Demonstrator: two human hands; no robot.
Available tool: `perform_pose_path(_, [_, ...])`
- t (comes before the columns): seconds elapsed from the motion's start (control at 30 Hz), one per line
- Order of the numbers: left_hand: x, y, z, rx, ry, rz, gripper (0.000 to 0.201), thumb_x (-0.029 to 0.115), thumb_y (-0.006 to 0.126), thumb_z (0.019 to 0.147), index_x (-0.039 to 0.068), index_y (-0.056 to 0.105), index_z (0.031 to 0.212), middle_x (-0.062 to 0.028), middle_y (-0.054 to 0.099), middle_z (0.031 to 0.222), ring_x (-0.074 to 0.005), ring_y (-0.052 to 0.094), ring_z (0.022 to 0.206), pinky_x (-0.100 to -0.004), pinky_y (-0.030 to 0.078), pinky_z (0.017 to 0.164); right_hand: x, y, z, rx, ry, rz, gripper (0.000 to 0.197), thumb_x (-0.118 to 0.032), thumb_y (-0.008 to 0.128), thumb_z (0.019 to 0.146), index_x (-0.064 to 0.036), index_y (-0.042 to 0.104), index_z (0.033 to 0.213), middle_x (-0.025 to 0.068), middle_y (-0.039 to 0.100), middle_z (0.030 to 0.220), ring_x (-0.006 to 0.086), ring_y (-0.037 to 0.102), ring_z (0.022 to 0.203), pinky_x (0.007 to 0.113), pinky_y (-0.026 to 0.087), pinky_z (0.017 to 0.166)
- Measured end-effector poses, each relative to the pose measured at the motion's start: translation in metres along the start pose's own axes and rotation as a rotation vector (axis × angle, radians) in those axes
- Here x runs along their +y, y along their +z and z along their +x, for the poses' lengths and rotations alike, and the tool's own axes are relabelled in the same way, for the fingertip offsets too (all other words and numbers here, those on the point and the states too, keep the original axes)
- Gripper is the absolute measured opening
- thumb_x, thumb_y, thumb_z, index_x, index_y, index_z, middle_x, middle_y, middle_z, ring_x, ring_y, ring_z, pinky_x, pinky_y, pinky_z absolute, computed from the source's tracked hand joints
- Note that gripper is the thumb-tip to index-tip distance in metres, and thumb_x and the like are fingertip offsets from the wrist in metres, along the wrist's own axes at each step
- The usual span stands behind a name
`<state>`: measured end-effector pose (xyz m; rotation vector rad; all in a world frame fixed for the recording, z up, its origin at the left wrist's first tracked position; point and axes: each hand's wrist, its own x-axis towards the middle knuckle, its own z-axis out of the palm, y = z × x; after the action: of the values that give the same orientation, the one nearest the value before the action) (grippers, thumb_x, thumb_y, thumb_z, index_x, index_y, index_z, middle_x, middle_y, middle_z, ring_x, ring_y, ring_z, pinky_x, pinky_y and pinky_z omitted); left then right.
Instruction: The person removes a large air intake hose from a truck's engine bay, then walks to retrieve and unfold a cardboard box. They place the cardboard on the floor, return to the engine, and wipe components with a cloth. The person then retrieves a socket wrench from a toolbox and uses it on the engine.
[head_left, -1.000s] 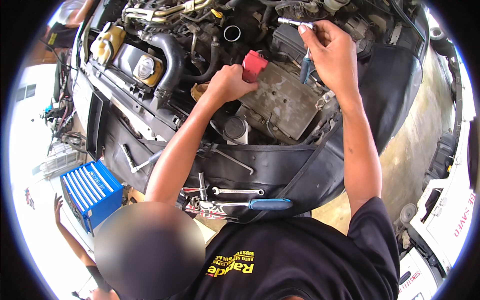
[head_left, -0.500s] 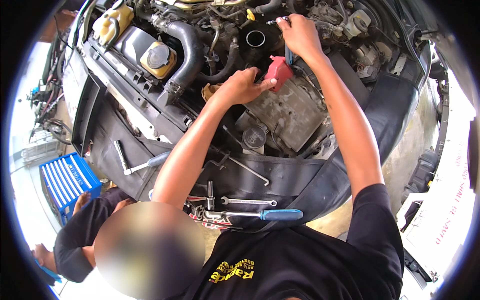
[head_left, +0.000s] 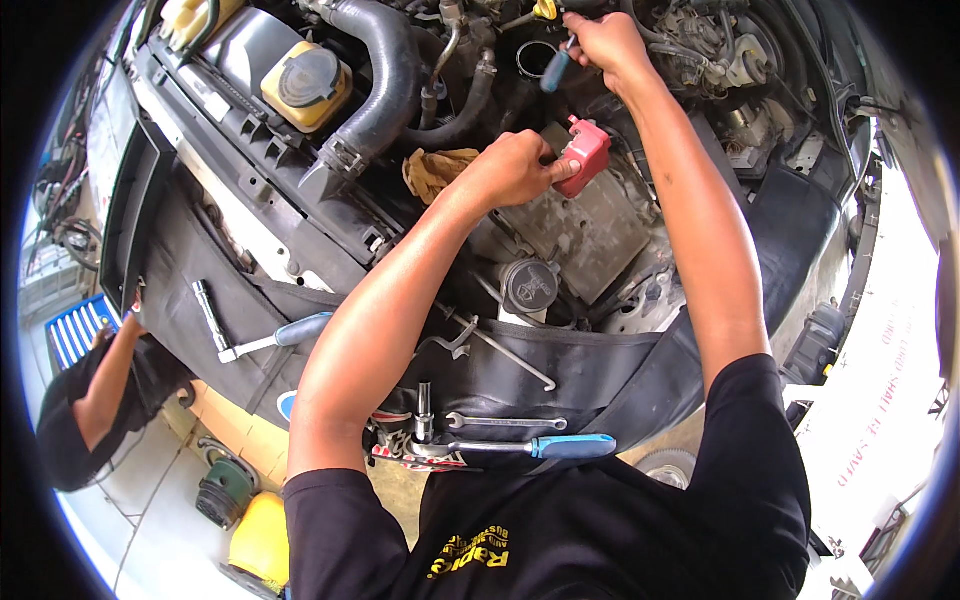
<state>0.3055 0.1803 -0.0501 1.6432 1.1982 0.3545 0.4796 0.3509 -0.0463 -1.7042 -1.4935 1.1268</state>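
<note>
My left hand is closed at the red battery terminal cover, thumb pressed on its near edge. The cover sits over the far end of the grey, stained battery. Farther into the engine bay, my right hand grips a blue-handled ratchet. Its handle points down and left from my fingers, and its head is hidden in my hand. Beside that handle is a round open pipe mouth. A yellow loop-like handle shows just left of my right fingers.
On the black fender cover lie a second ratchet, a combination wrench, an upright socket and a bent rod. Another ratchet lies at left. A black coolant hose curves nearby. A co-worker is at far left.
The view has shifted slightly. The ratchet in my right hand has swung so its handle points lower left. The co-worker has moved away to the left. My left hand stays at the red cover.
</note>
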Motion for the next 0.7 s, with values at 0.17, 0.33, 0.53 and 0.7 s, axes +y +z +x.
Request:
perform_pose_path(0.17, [-0.011,0.005,0.008,0.179,0.108,-0.015,0.065,0.052,0.076,0.085,-0.010,0.070,0.105,-0.0271,0.072,0.094,-0.0384,0.072,0.093,-0.0449,0.055,0.080,0.003,0.015,0.007,0.097,0.087,0.159,0.032,-0.024,0.069,0.095,0.0063,0.068,0.085,0.0112,0.067,0.072,0.0140,0.061,0.055,0.026,0.047,0.047])
perform_pose_path(0.33, [0.000,-0.005,0.003,0.326,0.000,-0.158,0.061,0.050,0.071,0.090,-0.010,0.069,0.100,-0.0284,0.072,0.092,-0.0394,0.072,0.094,-0.0450,0.055,0.083,-0.012,0.004,0.014,-0.080,0.186,0.045,0.028,-0.019,0.063,0.098,0.0070,0.067,0.087,0.0103,0.068,0.074,0.0133,0.063,0.058,0.028,0.051,0.049])
perform_pose_path(0.53, [0.016,-0.013,0.010,0.551,-0.028,-0.318,0.049,0.040,0.065,0.097,-0.007,0.066,0.109,-0.0241,0.074,0.092,-0.0374,0.073,0.093,-0.0451,0.055,0.083,0.040,-0.005,0.063,-0.169,0.330,0.580,0.029,-0.028,0.059,0.098,-0.0023,0.065,0.109,0.0142,0.067,0.091,0.0258,0.064,0.076,0.040,0.056,0.066])
perform_pose_path(0.7, [0.009,-0.016,0.009,0.828,0.131,-0.272,0.043,0.025,0.066,0.097,-0.007,0.057,0.123,-0.0230,0.072,0.100,-0.0385,0.070,0.093,-0.0463,0.054,0.084,-0.020,0.008,0.013,-0.148,0.310,-0.054,0.031,-0.030,0.058,0.097,-0.0031,0.066,0.083,0.0091,0.059,0.066,0.0192,0.052,0.048,0.032,0.040,0.043])
